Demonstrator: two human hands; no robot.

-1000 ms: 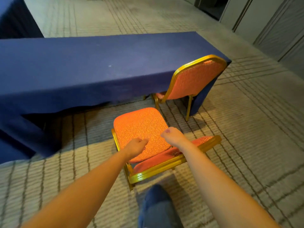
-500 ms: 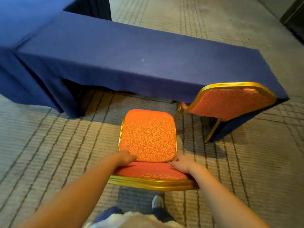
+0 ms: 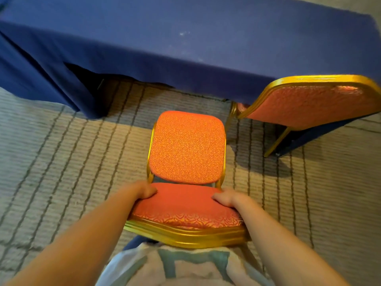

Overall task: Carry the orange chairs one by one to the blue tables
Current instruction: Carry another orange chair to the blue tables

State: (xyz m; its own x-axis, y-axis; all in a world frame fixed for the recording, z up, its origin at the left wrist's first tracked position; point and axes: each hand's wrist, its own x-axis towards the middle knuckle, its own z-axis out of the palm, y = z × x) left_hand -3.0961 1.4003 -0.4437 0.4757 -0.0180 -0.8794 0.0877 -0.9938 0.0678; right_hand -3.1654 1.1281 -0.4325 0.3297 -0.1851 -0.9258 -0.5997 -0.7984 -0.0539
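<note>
- Pale carpet [image 3: 61,182] underfoot, crossed by dark lines that run toward a long draped table.
- Left hand [image 3: 144,191]: fingers curled over the left end of the padded backrest [image 3: 185,205], a firm grip on the orange chair [image 3: 186,147].
- Right hand [image 3: 225,200]: the same on the right end, fingers wrapped onto the orange padding. The thumbs of both hands are out of sight behind the back.
- Both bare forearms reach in from the bottom corners, one along each side of the backrest.
- The gold frame [image 3: 185,236] of the backrest sits just in front of the person's white shirt [image 3: 185,265] with its teal print.
- The chair faces away from the person, and the front edge of its patterned seat points at the table. The legs are hidden beneath the seat, so whether it stands on the carpet cannot be told.
- Beyond the seat, the blue table [image 3: 185,38]: its cloth hangs low and is near the chair's front edge but apart from it. A dark gap opens in the drape on the left.
- To the right, a second orange chair [image 3: 309,104] is pushed in at the table, its seat under the cloth and its gold-rimmed back toward the camera. One gold leg is planted on the carpet.
- The two chairs are near each other and not touching.
</note>
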